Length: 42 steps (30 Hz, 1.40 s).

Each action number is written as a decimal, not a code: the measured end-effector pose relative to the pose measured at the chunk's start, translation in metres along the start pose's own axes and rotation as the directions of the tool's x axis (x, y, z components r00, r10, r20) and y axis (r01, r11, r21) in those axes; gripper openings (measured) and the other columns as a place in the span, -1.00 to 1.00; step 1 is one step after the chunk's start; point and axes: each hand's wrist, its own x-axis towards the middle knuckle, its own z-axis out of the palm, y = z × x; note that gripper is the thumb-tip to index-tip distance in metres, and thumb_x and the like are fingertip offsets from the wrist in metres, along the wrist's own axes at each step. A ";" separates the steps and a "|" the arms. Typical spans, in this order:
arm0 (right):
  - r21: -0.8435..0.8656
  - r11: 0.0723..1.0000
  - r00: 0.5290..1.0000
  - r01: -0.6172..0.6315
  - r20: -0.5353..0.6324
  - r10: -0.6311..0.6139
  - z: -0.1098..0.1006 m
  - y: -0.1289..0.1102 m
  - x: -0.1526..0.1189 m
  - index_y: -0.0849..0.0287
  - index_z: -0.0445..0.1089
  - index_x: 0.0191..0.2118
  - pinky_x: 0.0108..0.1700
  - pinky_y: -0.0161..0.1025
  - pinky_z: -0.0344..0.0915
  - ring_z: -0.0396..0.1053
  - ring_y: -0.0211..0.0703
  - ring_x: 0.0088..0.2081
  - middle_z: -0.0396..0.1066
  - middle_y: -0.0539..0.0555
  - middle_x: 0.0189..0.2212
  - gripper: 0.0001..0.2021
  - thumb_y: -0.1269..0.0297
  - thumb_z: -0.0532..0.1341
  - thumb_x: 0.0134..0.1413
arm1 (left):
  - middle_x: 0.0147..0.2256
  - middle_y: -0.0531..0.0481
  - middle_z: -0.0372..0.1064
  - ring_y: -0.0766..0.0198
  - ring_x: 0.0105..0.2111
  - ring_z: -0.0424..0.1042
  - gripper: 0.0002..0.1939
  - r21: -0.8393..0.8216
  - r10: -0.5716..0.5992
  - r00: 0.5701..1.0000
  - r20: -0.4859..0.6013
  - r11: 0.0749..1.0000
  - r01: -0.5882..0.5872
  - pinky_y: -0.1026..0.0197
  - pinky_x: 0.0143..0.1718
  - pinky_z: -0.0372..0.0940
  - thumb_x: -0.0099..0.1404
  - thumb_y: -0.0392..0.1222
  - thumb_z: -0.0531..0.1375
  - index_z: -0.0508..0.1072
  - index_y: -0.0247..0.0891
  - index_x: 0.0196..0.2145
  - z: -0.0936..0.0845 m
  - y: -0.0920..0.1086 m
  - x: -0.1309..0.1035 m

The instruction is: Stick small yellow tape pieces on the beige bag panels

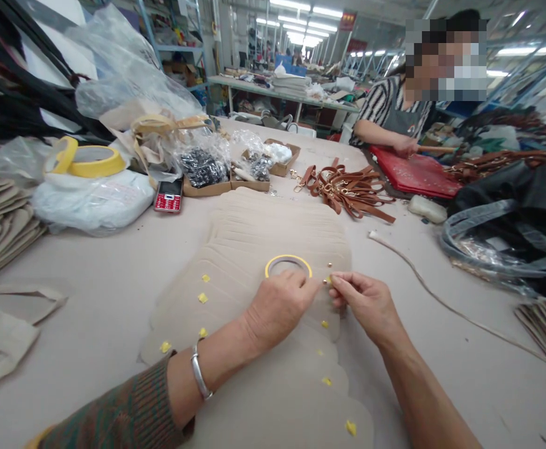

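Observation:
Overlapping beige panels (273, 374) are fanned out on the table, with small yellow tape pieces (202, 298) along both sides. My left hand (284, 305) is closed over the panels, its fingertips near a small metal stud; what it pinches is hidden. A roll of yellow tape (289, 258) lies flat just behind that hand. At the right edge of the stack, my right hand (361, 299) pinches a small bit of yellow tape between thumb and index finger. Another small gold stud (330, 265) sits slightly farther back on the panel.
Behind the stack are brown straps (347, 190), cardboard trays (207, 187) of small parts and a phone (168, 196). Yellow tape rolls (95, 161) rest on a white bag at left. A cord (432, 296) crosses the right side. Another person works at a red piece (413, 171).

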 end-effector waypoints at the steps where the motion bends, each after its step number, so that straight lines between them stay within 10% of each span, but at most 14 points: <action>1: -0.021 1.000 1.000 0.001 0.006 -0.001 0.000 0.002 0.002 0.27 0.50 -0.34 -0.52 -0.34 0.32 0.36 -0.29 -0.59 0.46 0.04 -0.57 -0.60 -0.03 0.31 -0.12 | -0.40 -0.01 0.30 0.17 -0.37 0.33 -0.88 0.033 0.001 0.999 0.048 0.999 -0.003 0.21 -0.44 0.26 0.39 -0.30 0.02 0.30 -0.23 -0.32 0.005 -0.001 -0.001; 9: -0.306 0.950 0.998 0.062 0.019 -0.059 0.004 0.010 0.006 0.22 0.51 -0.32 -0.47 -0.28 0.33 0.38 -0.21 -0.55 0.46 0.03 -0.56 -0.69 0.05 0.22 -0.01 | -0.34 -0.05 0.27 0.12 -0.31 0.30 -0.92 0.038 0.005 0.985 0.170 0.999 -0.011 0.17 -0.40 0.29 0.38 -0.28 0.03 0.30 -0.23 -0.28 0.017 0.000 -0.002; 18: -0.676 0.667 0.921 0.313 0.046 -0.386 0.016 0.006 0.006 0.14 0.47 -0.40 -0.34 -0.26 0.28 0.46 -0.15 -0.44 0.53 0.06 -0.46 -0.78 0.26 0.09 0.09 | -0.34 -0.03 0.28 0.14 -0.32 0.29 -0.95 0.008 0.015 0.985 0.173 1.000 -0.017 0.16 -0.38 0.30 0.37 -0.30 0.06 0.30 -0.24 -0.28 0.017 -0.001 -0.003; 23: -0.673 0.700 0.939 0.240 -0.022 -0.344 0.008 0.007 0.001 0.15 0.39 -0.12 -0.42 -0.25 0.26 0.42 -0.13 -0.54 0.48 -0.01 -0.57 -0.73 0.16 0.17 0.09 | -0.30 -0.03 0.31 0.16 -0.29 0.30 -0.93 -0.003 -0.008 0.992 0.128 1.000 0.009 0.18 -0.35 0.30 0.37 -0.33 0.06 0.31 -0.23 -0.25 0.013 -0.010 -0.002; 27: -0.548 0.800 0.941 0.243 -0.067 -0.331 0.000 0.010 -0.009 0.12 0.43 -0.32 -0.43 -0.28 0.29 0.42 -0.18 -0.53 0.51 0.01 -0.50 -0.77 0.09 0.15 0.13 | -0.26 -0.05 0.34 0.12 -0.22 0.30 -0.92 0.050 -0.081 0.996 0.034 0.996 0.080 0.15 -0.26 0.30 0.37 -0.34 0.05 0.32 -0.25 -0.23 0.009 -0.026 0.004; 36: -0.763 0.569 0.879 0.305 -0.004 -0.477 0.018 0.019 -0.004 0.14 0.48 -0.32 -0.32 -0.26 0.24 0.46 -0.13 -0.39 0.53 0.04 -0.41 -0.78 0.20 0.11 0.19 | -0.28 -0.05 0.37 0.13 -0.20 0.31 -0.90 0.076 -0.077 0.994 0.081 0.995 0.071 0.17 -0.26 0.30 0.36 -0.35 0.04 0.34 -0.26 -0.25 0.010 -0.036 0.007; 42: -0.689 0.596 0.910 0.412 0.281 -0.305 0.002 0.002 -0.011 0.10 0.47 -0.38 -0.37 -0.30 0.18 0.39 -0.23 -0.45 0.48 -0.04 -0.50 -0.82 0.22 0.15 0.16 | -0.28 -0.05 0.38 0.14 -0.21 0.32 -0.89 0.062 -0.099 0.992 0.074 0.994 0.094 0.19 -0.28 0.31 0.36 -0.36 0.04 0.35 -0.26 -0.25 0.009 -0.036 0.008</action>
